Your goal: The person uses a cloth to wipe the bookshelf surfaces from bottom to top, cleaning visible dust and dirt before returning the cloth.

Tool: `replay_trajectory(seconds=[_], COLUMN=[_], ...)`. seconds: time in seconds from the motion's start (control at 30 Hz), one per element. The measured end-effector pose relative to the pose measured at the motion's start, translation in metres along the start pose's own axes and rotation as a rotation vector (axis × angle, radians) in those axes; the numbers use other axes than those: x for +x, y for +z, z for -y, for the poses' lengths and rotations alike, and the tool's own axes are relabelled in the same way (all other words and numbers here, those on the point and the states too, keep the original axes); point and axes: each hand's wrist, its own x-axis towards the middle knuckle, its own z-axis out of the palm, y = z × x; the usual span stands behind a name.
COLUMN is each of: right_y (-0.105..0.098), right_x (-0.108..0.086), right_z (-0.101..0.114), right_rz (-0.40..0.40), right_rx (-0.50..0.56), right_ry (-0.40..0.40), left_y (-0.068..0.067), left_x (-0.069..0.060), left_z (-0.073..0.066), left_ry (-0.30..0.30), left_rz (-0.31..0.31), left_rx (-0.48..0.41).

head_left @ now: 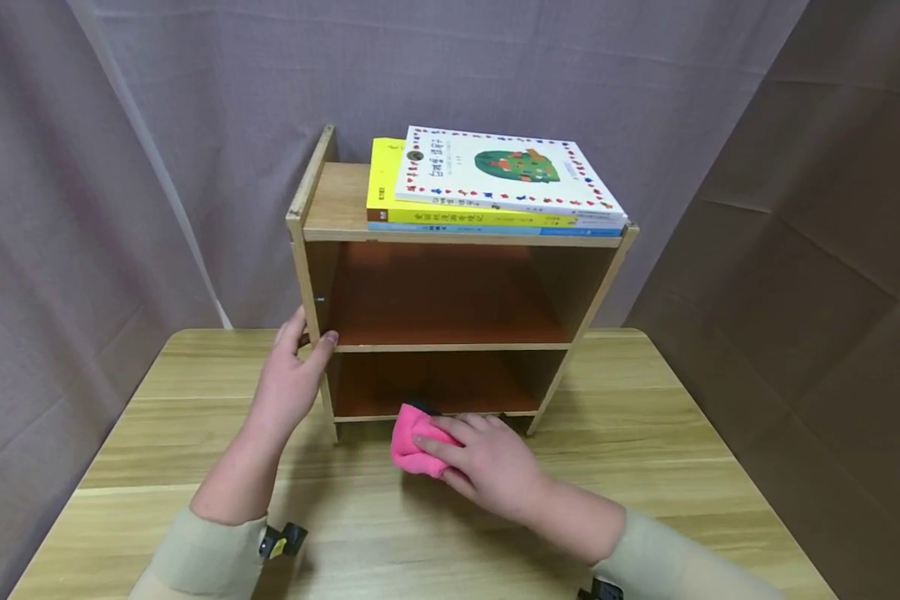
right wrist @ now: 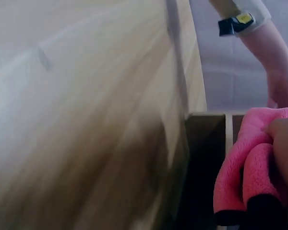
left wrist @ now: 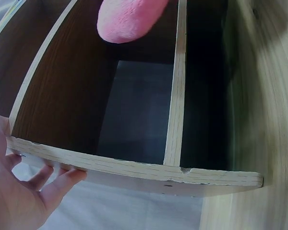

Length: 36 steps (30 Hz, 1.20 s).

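Head view shows the left hand (head_left: pixel 288 383) gripping the side board of a small wooden shelf (head_left: pixel 450 292), with the thumb at its front edge. The right hand (head_left: pixel 498 467) pinches a pink cloth (head_left: pixel 412 442) before the lowest board; whether they touch, I cannot tell. In my judgement, a hard rub could push the shelf along the table (head_left: pixel 645 467) or tip it, because one hand steadies it and books weigh on top. Such shaking may also make the white book (head_left: pixel 510 171) slide. The left wrist view shows a small chip (left wrist: pixel 185 170) where the cloth might snag. As for writing, the spine of the yellow book (head_left: pixel 386 179) seems to read 爱丽丝漫游奇境记. Characters on the white cover and the blue book (head_left: pixel 450 227) are too small to read surely.
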Motion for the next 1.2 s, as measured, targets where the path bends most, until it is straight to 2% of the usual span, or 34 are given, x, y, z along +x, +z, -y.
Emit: replay_trajectory(seconds=[0.27, 0.53, 0.8, 1.2], right_y=[-0.022, -0.033, -0.035, -0.029], right_x=[0.006, 0.008, 0.006, 0.007], right_z=[-0.022, -0.043, -0.050, -0.062], right_rz=[-0.029, -0.078, -0.001, 0.047], right_rx=[-0.164, -0.339, -0.404, -0.459], right_ry=[0.045, 0.113, 0.158, 0.214], left_y=[0.000, 0.000, 0.000, -0.001], left_x=[0.000, 0.000, 0.000, 0.000], left_z=[0.000, -0.001, -0.002, -0.002], left_ry=[0.008, 0.006, -0.003, -0.008], left_rz=[0.002, 0.004, 0.004, 0.013], left_rx=[0.006, 0.005, 0.009, 0.011])
